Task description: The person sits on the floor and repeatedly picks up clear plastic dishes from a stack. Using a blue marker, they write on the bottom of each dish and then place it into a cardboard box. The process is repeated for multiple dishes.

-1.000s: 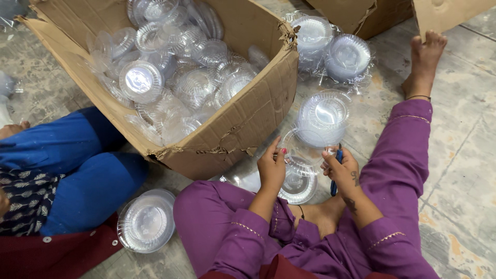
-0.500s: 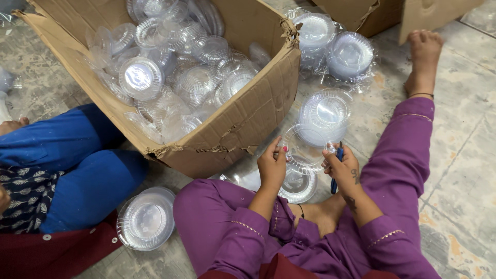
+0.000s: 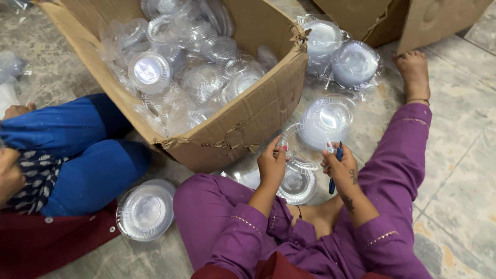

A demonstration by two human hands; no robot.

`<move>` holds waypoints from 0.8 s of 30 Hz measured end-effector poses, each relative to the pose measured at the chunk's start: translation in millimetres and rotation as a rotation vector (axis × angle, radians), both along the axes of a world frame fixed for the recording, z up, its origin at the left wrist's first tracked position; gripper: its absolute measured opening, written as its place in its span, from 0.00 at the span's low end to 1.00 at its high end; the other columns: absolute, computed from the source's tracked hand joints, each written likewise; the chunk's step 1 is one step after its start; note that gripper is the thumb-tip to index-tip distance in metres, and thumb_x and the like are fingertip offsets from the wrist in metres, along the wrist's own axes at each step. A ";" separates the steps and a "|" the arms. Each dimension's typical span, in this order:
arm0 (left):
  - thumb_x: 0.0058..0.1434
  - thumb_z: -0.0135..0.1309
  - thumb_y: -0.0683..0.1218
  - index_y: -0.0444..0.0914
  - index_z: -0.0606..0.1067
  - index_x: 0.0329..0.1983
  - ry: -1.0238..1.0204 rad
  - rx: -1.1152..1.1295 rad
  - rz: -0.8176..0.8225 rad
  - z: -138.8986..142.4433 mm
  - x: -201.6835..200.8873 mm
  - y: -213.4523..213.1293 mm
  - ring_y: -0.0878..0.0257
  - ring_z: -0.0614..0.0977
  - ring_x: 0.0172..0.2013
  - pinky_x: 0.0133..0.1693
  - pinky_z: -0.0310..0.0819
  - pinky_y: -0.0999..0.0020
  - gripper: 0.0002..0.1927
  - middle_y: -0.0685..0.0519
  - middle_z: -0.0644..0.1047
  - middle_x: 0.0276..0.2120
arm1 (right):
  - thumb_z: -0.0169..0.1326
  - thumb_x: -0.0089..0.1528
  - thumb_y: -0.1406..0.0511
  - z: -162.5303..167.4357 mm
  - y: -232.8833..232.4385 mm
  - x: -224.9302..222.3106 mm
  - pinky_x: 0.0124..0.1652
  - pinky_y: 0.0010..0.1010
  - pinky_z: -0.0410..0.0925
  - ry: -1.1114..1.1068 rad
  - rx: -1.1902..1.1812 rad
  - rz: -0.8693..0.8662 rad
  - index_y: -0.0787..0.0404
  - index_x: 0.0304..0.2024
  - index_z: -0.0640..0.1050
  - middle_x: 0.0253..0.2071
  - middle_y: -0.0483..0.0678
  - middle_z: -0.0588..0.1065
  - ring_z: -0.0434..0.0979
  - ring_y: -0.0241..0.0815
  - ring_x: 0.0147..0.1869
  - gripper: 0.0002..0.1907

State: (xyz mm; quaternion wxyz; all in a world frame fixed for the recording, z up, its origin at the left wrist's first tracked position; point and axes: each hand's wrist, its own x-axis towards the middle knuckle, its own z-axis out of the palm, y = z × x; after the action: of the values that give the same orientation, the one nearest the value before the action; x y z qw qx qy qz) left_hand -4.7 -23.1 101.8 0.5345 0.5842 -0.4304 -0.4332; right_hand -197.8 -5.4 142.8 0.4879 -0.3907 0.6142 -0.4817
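Note:
My left hand (image 3: 271, 164) and my right hand (image 3: 339, 164) together pinch the rim of a clear round plastic lid (image 3: 301, 151) held above my lap. A blue pen (image 3: 335, 170) is tucked in my right hand's fingers as well. Just below the hands lies another clear round lid (image 3: 297, 185) on the floor between my purple-clad legs. A stack of clear lids (image 3: 327, 120) stands on the floor just beyond my hands.
A big open cardboard box (image 3: 261, 111) full of bagged clear lids stands ahead left. Bagged lid stacks (image 3: 355, 63) lie beside it at the back. A person in blue trousers (image 3: 77, 150) sits at left, with a lid stack (image 3: 145, 210) by their knee. My bare foot (image 3: 414, 72) rests at right.
Both hands have stayed on the clear lid, shifting only slightly. The view has drifted a little; nothing was let go.

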 end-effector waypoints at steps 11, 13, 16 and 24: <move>0.65 0.52 0.39 0.38 0.75 0.62 0.037 0.051 -0.037 -3.1 2.7 6.8 0.65 0.86 0.27 0.30 0.77 0.70 0.21 0.50 0.82 0.33 | 0.59 0.62 0.62 -18.6 8.3 0.4 0.23 0.24 0.63 0.018 0.075 -0.040 0.61 0.54 0.73 0.26 0.45 0.74 0.71 0.34 0.23 0.19; 0.65 0.53 0.39 0.40 0.75 0.62 0.015 0.053 -0.044 -1.2 2.8 6.8 0.65 0.86 0.27 0.30 0.77 0.71 0.21 0.52 0.82 0.33 | 0.59 0.61 0.63 -21.2 8.2 0.8 0.23 0.25 0.63 0.001 0.064 -0.049 0.60 0.57 0.71 0.26 0.44 0.73 0.71 0.34 0.22 0.22; 0.65 0.53 0.40 0.43 0.74 0.63 -0.010 0.068 -0.047 1.0 4.0 6.8 0.62 0.86 0.28 0.31 0.76 0.69 0.22 0.49 0.81 0.33 | 0.58 0.61 0.64 -22.4 10.1 1.5 0.22 0.24 0.63 -0.001 0.033 -0.036 0.57 0.64 0.67 0.25 0.44 0.73 0.70 0.34 0.21 0.30; 0.67 0.49 0.39 0.43 0.78 0.59 -0.332 -0.106 -0.053 1.0 10.7 4.8 0.51 0.84 0.38 0.42 0.77 0.59 0.19 0.41 0.81 0.41 | 0.54 0.65 0.62 -11.5 17.0 4.9 0.23 0.24 0.64 0.055 0.005 0.048 0.59 0.71 0.66 0.23 0.43 0.71 0.70 0.30 0.22 0.32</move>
State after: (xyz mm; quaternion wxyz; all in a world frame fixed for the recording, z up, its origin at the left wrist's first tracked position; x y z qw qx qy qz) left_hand 6.1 -18.2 102.9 0.4745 0.6073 -0.5502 -0.3214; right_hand -192.8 11.6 131.2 0.4833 -0.4170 0.6190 -0.4575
